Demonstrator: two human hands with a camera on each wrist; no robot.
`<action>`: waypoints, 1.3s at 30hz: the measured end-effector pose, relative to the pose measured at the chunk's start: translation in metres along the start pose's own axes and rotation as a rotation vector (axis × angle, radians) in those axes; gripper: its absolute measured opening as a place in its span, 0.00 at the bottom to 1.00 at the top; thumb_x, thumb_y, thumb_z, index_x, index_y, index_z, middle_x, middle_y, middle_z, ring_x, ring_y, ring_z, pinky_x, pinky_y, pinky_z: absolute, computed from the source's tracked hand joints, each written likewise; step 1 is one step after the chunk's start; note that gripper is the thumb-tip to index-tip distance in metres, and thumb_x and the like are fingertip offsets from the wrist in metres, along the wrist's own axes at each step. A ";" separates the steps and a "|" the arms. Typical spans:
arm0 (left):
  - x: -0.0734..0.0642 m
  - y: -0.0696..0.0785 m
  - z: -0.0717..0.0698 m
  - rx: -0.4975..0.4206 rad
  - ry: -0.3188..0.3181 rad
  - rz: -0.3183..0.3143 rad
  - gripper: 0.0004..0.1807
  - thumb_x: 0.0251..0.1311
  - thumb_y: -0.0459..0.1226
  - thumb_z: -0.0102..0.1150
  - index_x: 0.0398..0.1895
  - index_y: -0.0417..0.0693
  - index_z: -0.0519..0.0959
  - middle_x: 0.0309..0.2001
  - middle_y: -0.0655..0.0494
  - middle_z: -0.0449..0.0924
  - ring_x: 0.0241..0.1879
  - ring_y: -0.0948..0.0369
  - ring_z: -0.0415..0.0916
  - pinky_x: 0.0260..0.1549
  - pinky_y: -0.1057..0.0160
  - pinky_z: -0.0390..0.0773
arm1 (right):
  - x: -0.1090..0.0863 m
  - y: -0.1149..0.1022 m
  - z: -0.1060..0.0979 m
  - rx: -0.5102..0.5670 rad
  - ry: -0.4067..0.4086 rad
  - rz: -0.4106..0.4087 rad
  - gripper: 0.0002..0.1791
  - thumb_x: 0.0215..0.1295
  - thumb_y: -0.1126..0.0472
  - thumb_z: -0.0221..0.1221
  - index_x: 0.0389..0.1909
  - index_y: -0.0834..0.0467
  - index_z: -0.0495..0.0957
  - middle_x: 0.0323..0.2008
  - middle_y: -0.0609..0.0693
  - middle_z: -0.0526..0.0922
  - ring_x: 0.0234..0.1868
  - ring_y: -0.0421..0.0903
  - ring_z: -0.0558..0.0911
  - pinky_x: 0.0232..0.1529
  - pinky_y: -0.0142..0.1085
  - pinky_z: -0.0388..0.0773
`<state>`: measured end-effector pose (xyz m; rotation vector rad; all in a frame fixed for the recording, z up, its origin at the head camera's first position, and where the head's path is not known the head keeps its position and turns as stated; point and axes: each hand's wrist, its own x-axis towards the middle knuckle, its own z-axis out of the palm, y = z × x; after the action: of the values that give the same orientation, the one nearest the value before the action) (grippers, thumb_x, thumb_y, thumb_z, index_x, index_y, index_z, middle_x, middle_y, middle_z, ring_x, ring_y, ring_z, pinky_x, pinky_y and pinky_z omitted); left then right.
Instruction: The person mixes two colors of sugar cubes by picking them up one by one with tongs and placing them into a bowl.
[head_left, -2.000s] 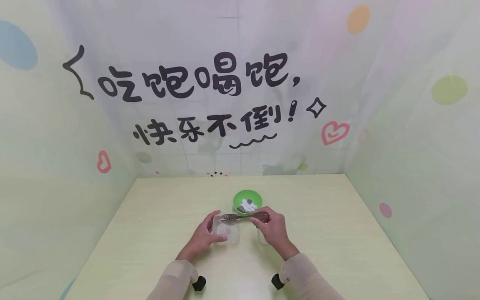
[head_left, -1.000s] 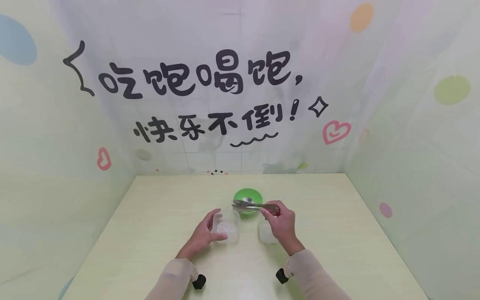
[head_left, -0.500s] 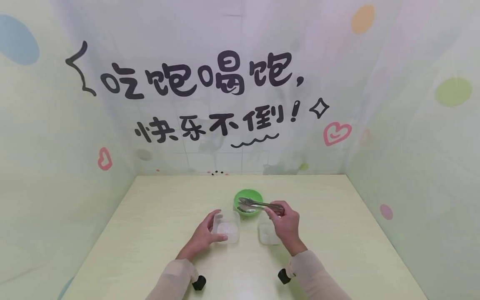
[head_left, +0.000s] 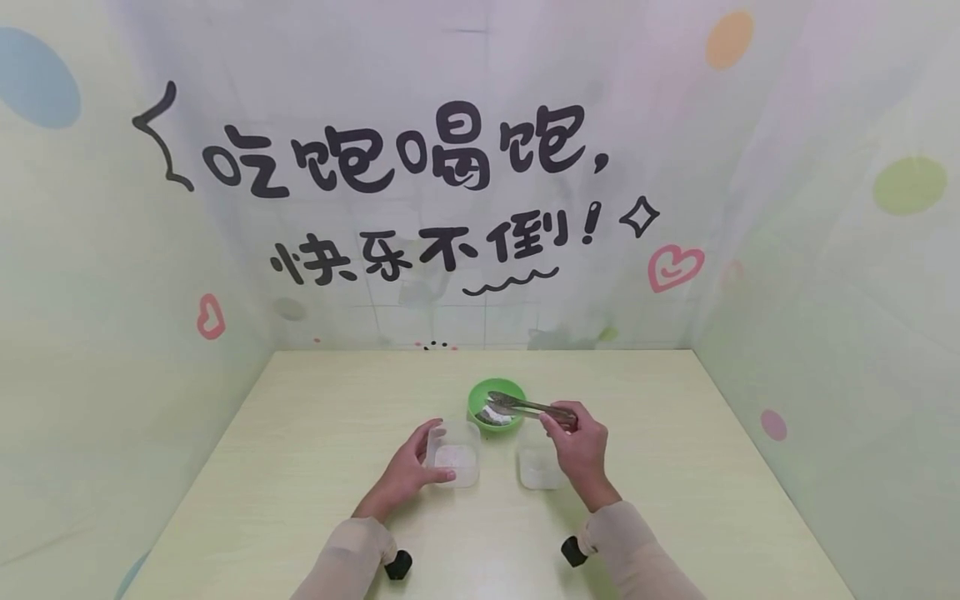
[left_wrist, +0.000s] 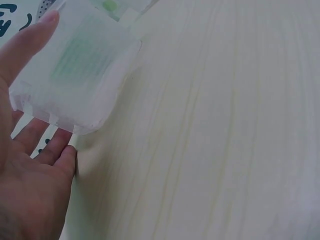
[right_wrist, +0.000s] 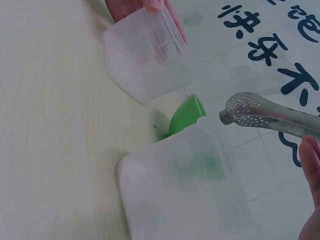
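In the head view my right hand (head_left: pixel 581 450) grips metal tongs (head_left: pixel 536 407), their perforated tips over a green bowl (head_left: pixel 513 389) holding several white and dark grey pieces (head_left: pixel 495 414). From the right wrist, a small dark grey piece (right_wrist: pixel 226 117) shows between the tips of the tongs. My left hand (head_left: pixel 405 473) holds a frosted plastic container (head_left: pixel 467 475) on the table, thumb at the near side and fingers round the far left. A second frosted container (right_wrist: pixel 175 195) stands under my right hand, partly hidden by it in the head view.
All of this stands on a pale wood-grain table (head_left: pixel 315 433). Printed fabric walls (head_left: pixel 480 325) with large dark lettering close in the back and both sides. Black wrist mounts (head_left: pixel 398 565) hang at both cuffs.
The tongs in my right hand have moved from over the left container rightward to over the green bowl. My left hand stays on its container.
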<state>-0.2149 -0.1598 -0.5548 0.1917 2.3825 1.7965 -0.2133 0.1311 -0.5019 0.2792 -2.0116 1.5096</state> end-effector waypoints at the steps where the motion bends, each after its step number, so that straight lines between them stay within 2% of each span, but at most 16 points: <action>1: 0.000 0.000 0.000 0.001 0.000 0.000 0.51 0.42 0.36 0.79 0.72 0.53 0.61 0.68 0.45 0.65 0.70 0.45 0.56 0.68 0.48 0.57 | 0.000 0.000 0.000 -0.004 0.000 -0.002 0.11 0.55 0.70 0.69 0.38 0.64 0.79 0.31 0.56 0.87 0.23 0.41 0.84 0.23 0.29 0.82; 11: 0.002 -0.003 0.000 0.013 0.003 -0.006 0.50 0.43 0.36 0.78 0.72 0.55 0.61 0.68 0.45 0.65 0.70 0.44 0.57 0.68 0.47 0.57 | 0.001 0.003 -0.001 -0.004 0.019 0.004 0.12 0.54 0.70 0.69 0.38 0.66 0.80 0.31 0.57 0.86 0.23 0.39 0.84 0.23 0.27 0.81; 18: 0.002 -0.002 0.000 0.005 -0.002 -0.005 0.51 0.42 0.36 0.78 0.72 0.54 0.61 0.69 0.45 0.64 0.70 0.45 0.57 0.68 0.48 0.57 | 0.000 0.002 -0.004 0.004 0.039 0.002 0.12 0.52 0.77 0.68 0.38 0.72 0.78 0.30 0.64 0.85 0.25 0.49 0.85 0.25 0.26 0.82; 25: 0.001 -0.001 0.000 0.006 0.000 -0.001 0.51 0.43 0.36 0.78 0.72 0.54 0.61 0.68 0.45 0.65 0.70 0.45 0.56 0.68 0.47 0.57 | -0.002 0.005 -0.014 0.019 0.059 0.037 0.11 0.53 0.71 0.70 0.37 0.66 0.80 0.31 0.59 0.86 0.29 0.35 0.84 0.28 0.25 0.82; 31: 0.001 -0.001 0.001 0.014 0.004 -0.003 0.51 0.43 0.37 0.78 0.72 0.53 0.61 0.68 0.46 0.65 0.71 0.46 0.55 0.69 0.49 0.56 | -0.005 0.010 -0.020 0.038 0.087 0.032 0.11 0.53 0.68 0.71 0.36 0.65 0.81 0.31 0.57 0.87 0.30 0.36 0.84 0.31 0.24 0.82; 35: 0.001 -0.002 0.000 0.014 0.003 -0.004 0.50 0.42 0.36 0.79 0.72 0.54 0.62 0.68 0.46 0.65 0.71 0.46 0.55 0.69 0.49 0.57 | -0.005 0.011 -0.023 0.048 0.109 0.039 0.12 0.52 0.71 0.70 0.37 0.68 0.80 0.32 0.59 0.86 0.30 0.36 0.83 0.30 0.23 0.81; 37: 0.002 -0.003 0.000 0.005 0.001 0.007 0.50 0.42 0.36 0.78 0.71 0.54 0.62 0.68 0.46 0.65 0.70 0.46 0.56 0.69 0.49 0.57 | -0.005 0.006 -0.024 0.031 0.121 0.032 0.12 0.52 0.74 0.69 0.37 0.71 0.80 0.31 0.62 0.86 0.30 0.39 0.84 0.30 0.22 0.81; 39: -0.001 0.004 0.000 0.004 -0.002 0.008 0.50 0.43 0.34 0.78 0.72 0.51 0.62 0.68 0.43 0.65 0.70 0.45 0.55 0.68 0.48 0.57 | -0.004 -0.003 -0.026 0.012 0.130 0.022 0.12 0.52 0.76 0.68 0.37 0.73 0.79 0.31 0.63 0.85 0.29 0.41 0.84 0.30 0.22 0.80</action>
<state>-0.2137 -0.1588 -0.5512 0.2039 2.3871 1.7948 -0.1997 0.1534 -0.4971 0.1596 -1.9096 1.5141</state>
